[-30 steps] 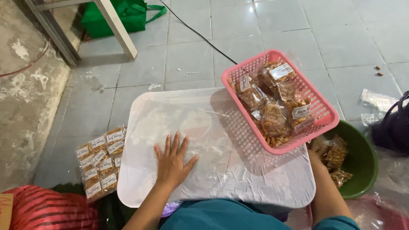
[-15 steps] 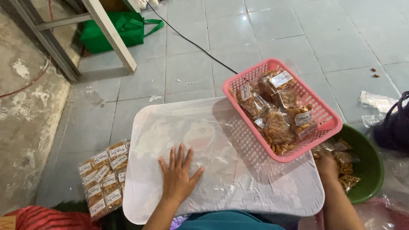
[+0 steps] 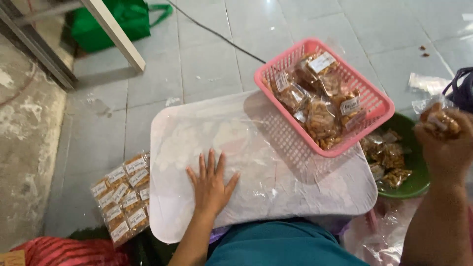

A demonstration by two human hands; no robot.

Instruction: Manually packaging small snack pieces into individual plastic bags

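Observation:
My left hand (image 3: pixel 211 183) lies flat, fingers spread, on a white board wrapped in clear plastic (image 3: pixel 295 192) that rests across my lap. My right hand (image 3: pixel 446 145) is raised at the right edge and is closed around a small clear snack packet (image 3: pixel 440 119) filled with brown fried pieces. A pink plastic basket (image 3: pixel 278 66) with several labelled snack packets inside sits tilted on the board's far right corner. Below my right hand a green bowl (image 3: pixel 419 177) on the floor holds more packets.
A bundle of labelled snack packets (image 3: pixel 124 194) lies on the tiled floor left of the board. A green bag (image 3: pixel 116 22) and a metal frame leg (image 3: pixel 114 34) stand at the back left. A black cable (image 3: pixel 217 33) crosses the tiles. Red cloth (image 3: pixel 64 252) lies bottom left.
My right hand has come up from the green bowl at the right with a snack packet in it. The left hand has stayed flat on the board. The view shifted slightly.

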